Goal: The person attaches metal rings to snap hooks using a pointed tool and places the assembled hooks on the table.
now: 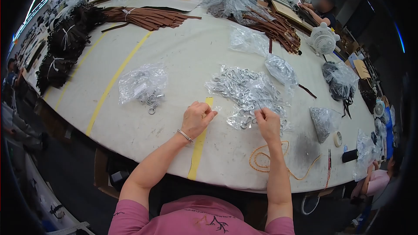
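Note:
My left hand, with a bracelet at the wrist, is closed in a pinch beside a yellow tape strip. What its fingertips hold, if anything, is too small to make out. My right hand is also pinched, at the near edge of a pile of metal snap hooks in clear plastic bags. Whether it grips a bag or a hook is hidden. Left of my hands lies another clear bag, with several loose metal hooks at its corner. An orange cord lies coiled by my right forearm.
Brown strap bundles and dark ones line the far left. More brown straps lie at the back under plastic. On the right are a white fan, a filled bag, a tape roll and a black spool. Other people work around.

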Demonstrator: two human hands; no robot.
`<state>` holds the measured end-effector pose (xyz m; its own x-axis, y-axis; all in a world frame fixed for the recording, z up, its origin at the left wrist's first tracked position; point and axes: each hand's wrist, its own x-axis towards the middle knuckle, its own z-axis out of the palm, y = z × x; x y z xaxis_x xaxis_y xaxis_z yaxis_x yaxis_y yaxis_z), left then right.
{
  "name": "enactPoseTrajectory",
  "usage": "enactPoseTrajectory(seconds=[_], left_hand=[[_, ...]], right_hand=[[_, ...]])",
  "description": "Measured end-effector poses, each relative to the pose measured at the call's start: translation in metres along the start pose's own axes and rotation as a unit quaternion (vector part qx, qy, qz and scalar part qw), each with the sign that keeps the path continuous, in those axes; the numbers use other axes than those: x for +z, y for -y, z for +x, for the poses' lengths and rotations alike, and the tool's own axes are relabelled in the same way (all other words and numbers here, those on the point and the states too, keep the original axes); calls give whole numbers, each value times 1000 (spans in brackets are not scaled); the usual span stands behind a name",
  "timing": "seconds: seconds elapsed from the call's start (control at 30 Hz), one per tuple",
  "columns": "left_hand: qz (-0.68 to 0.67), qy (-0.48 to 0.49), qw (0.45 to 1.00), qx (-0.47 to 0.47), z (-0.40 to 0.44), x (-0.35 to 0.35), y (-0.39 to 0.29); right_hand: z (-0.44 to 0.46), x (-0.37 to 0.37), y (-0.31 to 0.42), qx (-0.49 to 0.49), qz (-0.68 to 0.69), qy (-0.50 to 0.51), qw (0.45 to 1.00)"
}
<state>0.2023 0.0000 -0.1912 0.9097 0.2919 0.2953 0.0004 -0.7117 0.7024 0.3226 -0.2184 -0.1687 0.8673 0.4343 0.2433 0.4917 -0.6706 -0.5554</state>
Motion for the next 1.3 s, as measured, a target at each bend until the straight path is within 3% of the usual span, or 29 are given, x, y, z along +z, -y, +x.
enactPoseTrajectory(seconds=[0.1,0.2,0.23,0.3,0.33,0.37,0.4,0.43,0.5,0.53,0.6,0.67,0.73,0.83,0.9,1.03,1.13,1.23,1.3], left_hand=[[124,-118,978,117,0,4,-1],[274,-226,922,157,5,-6,-16],[162,-179,959,145,1,-6,-18],[-68,-84,987,116,-8,-6,-22],[-263,16,964,-28,-8,-7,-28],[-442,113,873,-172,-10,-7,-36],[-593,199,720,-302,-12,-6,-41],[-633,191,690,-295,-15,-3,-40],[-709,174,624,-279,-23,8,-33],[-685,165,654,-275,-24,11,-29],[-628,156,723,-242,-23,14,-24],[-567,143,787,-195,-22,18,-20],[-500,124,846,-137,-20,22,-18],[-454,125,872,-134,-22,18,-25],[-478,142,853,-154,-20,14,-24],[-451,152,863,-170,-17,13,-24],[-466,172,849,-181,-16,10,-22],[-439,143,869,-177,-18,10,-22],[-442,142,869,-173,-18,10,-21]], right_hand=[[13,-17,7,82,240,32,967],[12,-29,23,143,404,74,900],[10,-30,30,161,448,89,875],[-1,-29,45,126,443,88,883],[-8,-24,51,109,441,88,886],[-17,-17,54,12,374,80,924],[-25,-9,56,-87,303,70,946],[-32,-2,58,-188,228,56,954],[-46,9,61,-274,191,65,940],[-50,12,62,-315,171,67,931],[-52,3,67,-129,305,66,941],[-45,7,59,44,396,34,917],[-36,11,57,54,370,92,923],[-30,18,51,49,343,107,932],[-23,20,50,25,309,102,945],[-17,23,55,-146,207,57,966],[-17,25,58,-46,263,94,959],[-19,25,66,24,324,132,936],[-20,29,65,22,331,149,932]])
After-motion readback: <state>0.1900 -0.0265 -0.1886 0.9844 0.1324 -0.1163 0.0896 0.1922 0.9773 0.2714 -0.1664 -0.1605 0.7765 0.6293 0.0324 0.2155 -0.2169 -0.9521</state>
